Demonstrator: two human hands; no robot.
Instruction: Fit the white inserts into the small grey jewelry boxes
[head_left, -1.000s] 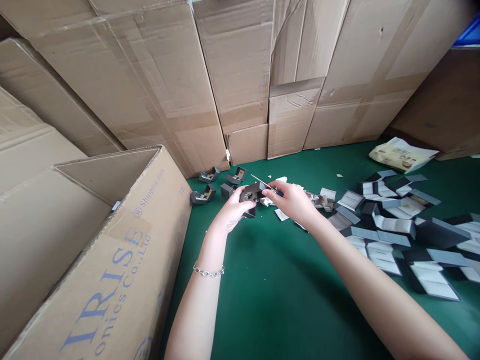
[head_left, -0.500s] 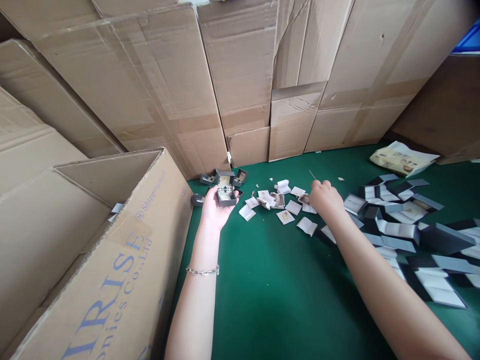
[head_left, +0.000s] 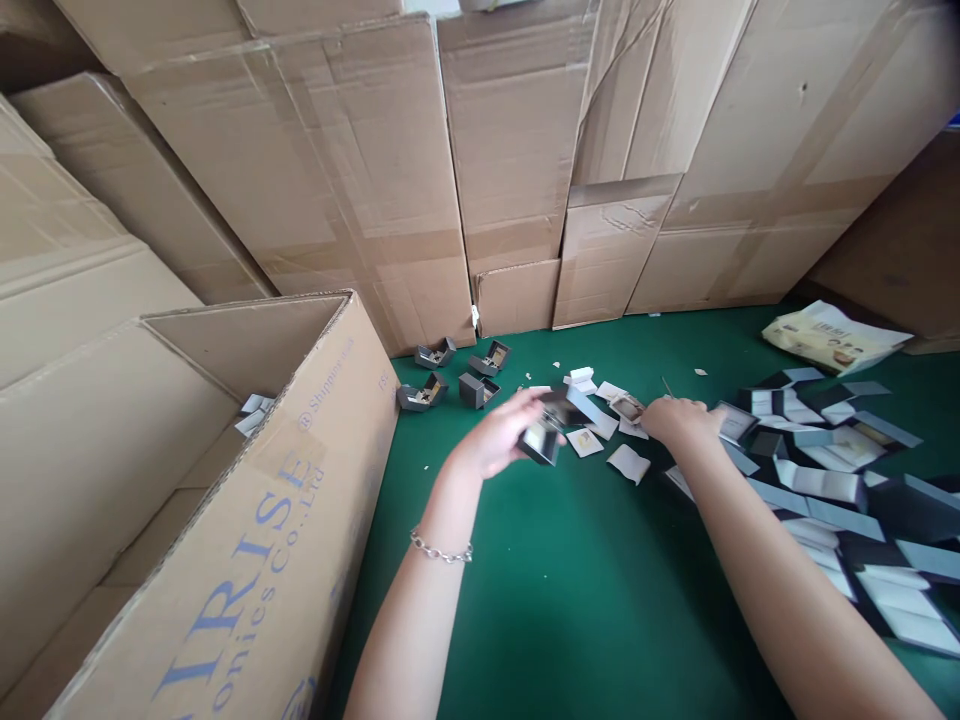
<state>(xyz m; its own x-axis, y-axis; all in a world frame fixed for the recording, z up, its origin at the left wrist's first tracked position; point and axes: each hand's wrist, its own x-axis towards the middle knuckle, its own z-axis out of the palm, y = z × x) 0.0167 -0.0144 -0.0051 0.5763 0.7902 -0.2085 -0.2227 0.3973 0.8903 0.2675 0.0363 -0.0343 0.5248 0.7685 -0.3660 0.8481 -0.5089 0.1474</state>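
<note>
My left hand (head_left: 499, 436) holds a small dark grey hinged box (head_left: 551, 428) with its lid open, lifted just above the green table (head_left: 570, 590); the hand and box are blurred by motion. My right hand (head_left: 681, 420) rests closed on the table among small white paper cards (head_left: 628, 462), with a thin stick (head_left: 667, 386) poking out beyond its fingers. Three more open grey boxes (head_left: 457, 370) stand near the cardboard wall.
A large open cardboard carton (head_left: 247, 520) with blue lettering stands at the left. Flattened cartons (head_left: 517, 160) wall off the back. Several flat grey and white box sleeves (head_left: 832, 480) lie at the right, and a printed packet (head_left: 836, 338) lies beyond them.
My left hand has carried the open grey box from beside the other boxes rightward toward the middle. My right hand stays at the paper cards. The camera view has shifted slightly.
</note>
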